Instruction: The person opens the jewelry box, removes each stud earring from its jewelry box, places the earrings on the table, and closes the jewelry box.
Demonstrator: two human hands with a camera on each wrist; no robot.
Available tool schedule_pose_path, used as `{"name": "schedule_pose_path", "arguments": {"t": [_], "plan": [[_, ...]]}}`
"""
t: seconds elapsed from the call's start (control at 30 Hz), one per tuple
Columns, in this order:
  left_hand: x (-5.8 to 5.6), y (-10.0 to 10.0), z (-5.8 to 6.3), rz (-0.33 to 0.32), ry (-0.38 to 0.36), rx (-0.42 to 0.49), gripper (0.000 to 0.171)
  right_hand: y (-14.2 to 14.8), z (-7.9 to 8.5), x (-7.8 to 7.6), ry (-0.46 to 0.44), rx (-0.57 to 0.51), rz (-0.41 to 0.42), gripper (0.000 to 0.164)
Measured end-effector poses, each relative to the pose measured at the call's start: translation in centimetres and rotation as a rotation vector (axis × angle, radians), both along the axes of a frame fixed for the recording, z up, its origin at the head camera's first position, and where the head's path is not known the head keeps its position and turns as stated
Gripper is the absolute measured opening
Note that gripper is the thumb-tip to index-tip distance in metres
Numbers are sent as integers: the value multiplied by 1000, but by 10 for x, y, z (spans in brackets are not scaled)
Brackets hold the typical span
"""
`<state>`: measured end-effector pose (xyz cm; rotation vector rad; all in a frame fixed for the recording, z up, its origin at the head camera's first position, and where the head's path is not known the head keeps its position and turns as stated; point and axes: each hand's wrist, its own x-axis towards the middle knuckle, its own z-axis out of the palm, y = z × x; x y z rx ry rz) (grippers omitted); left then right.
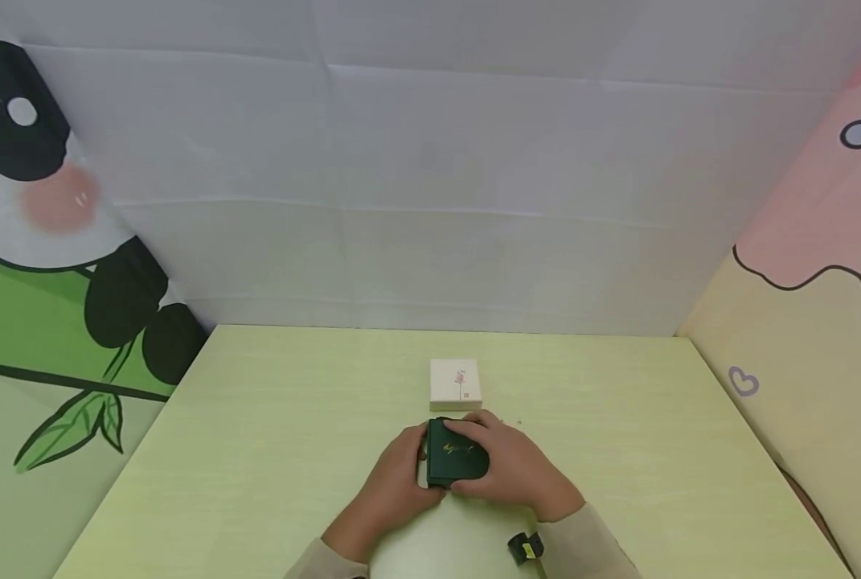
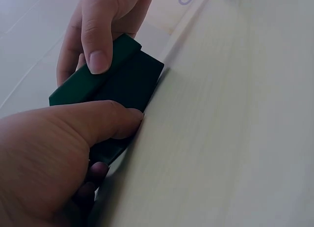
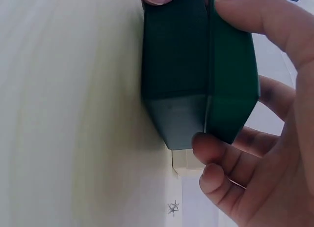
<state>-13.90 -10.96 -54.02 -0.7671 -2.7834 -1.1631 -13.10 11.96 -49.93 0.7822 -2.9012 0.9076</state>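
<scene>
Both hands hold a small dark green box point(image 1: 453, 460) with gold lettering on top, low at the table's middle. My left hand point(image 1: 399, 485) grips its left side; in the left wrist view the thumb lies along the darker base point(image 2: 130, 82). With thumb and fingers, my right hand point(image 1: 514, 465) grips the lid point(image 3: 233, 70) from the right. The lid is seated on the base point(image 3: 174, 55), with a thin seam between them in the right wrist view. Just behind stands a white box point(image 1: 455, 384) with a pink flower print. Whatever is inside the green box is hidden.
The pale yellow-green table point(image 1: 293, 418) meets a white cloth wall point(image 1: 430, 201) at the back. Cartoon-printed panels stand at left and right. A small black object with a yellow patch point(image 1: 527, 550) is beside the right sleeve.
</scene>
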Motion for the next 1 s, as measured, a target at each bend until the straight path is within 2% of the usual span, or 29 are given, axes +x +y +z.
{"name": "schedule_pose_path", "arguments": {"t": [0.5, 1.0], "plan": [[0, -1, 2, -4, -47, -22, 100, -2, -4, -1, -17, 21, -6, 79], [-3, -1, -1, -20, -51, -29, 101, 1, -13, -5, -63, -7, 16, 82]]}}
